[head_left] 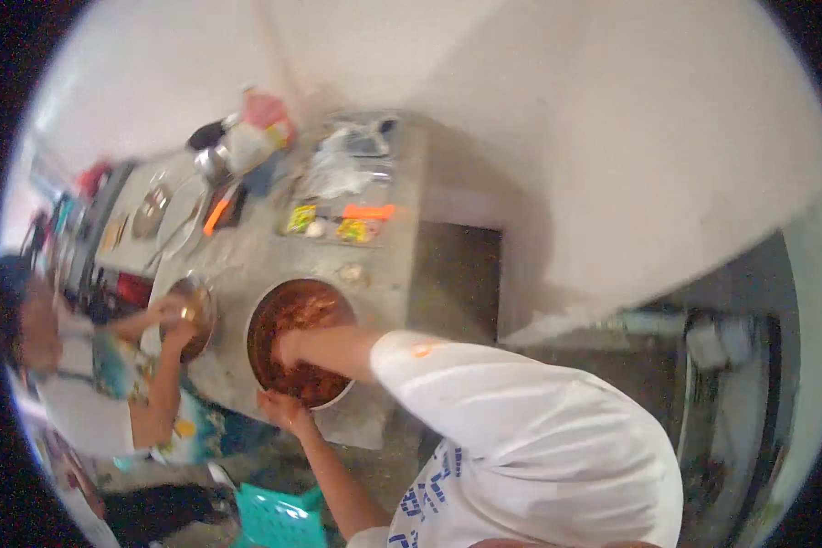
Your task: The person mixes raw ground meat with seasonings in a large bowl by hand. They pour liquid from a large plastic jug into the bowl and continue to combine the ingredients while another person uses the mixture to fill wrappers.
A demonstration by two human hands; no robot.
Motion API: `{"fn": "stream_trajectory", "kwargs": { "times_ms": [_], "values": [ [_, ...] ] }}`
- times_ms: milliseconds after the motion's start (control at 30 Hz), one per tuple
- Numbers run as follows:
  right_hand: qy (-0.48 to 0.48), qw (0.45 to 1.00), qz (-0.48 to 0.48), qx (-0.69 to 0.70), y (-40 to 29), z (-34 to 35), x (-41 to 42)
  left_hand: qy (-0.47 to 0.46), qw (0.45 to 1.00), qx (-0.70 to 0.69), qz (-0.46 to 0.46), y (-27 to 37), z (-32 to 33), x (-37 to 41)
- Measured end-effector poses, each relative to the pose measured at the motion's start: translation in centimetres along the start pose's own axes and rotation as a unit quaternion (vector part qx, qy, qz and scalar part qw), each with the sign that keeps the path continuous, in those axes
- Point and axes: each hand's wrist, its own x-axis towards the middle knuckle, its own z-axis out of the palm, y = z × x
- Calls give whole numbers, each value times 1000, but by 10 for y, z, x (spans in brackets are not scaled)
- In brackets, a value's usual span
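Observation:
A large round metal pot (251, 356) stands on the counter before me, with reddish-brown food (308, 308) inside. My right hand (291, 349) reaches down into it. The fingers are blurred against the food, so their grip cannot be made out. At the near rim, my left hand (284, 411) grips the pot's edge from outside. A small pale item (353, 274), too blurred to name, lies beside the pot.
A tray (332, 241) behind the pot holds plastic bags, yellow packets (353, 230) and an orange-handled tool (368, 212). On the left, another person's hands (178, 322) work over a metal bowl (202, 308). A teal plastic stool (281, 517) stands below.

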Motion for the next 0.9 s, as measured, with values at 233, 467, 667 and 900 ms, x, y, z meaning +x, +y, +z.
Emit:
{"fn": "stream_trajectory", "kwargs": {
  "times_ms": [233, 467, 667, 900],
  "values": [
    [26, 982, 114, 148, -1, 72, -44, -40, 990, 69, -118, -4, 20, 9],
    [66, 962, 178, 197, 0, 75, -76, -81, 948, -233, -201, 10, -9, -11],
    [85, 947, 207, 229, 17, 78, -89, -191, 948, -219, -129, 3, -9, -1],
    [118, 944, 198, 236, 15, 47, -95, -212, 952, -101, -197, 42, -29, -14]
  ]
}}
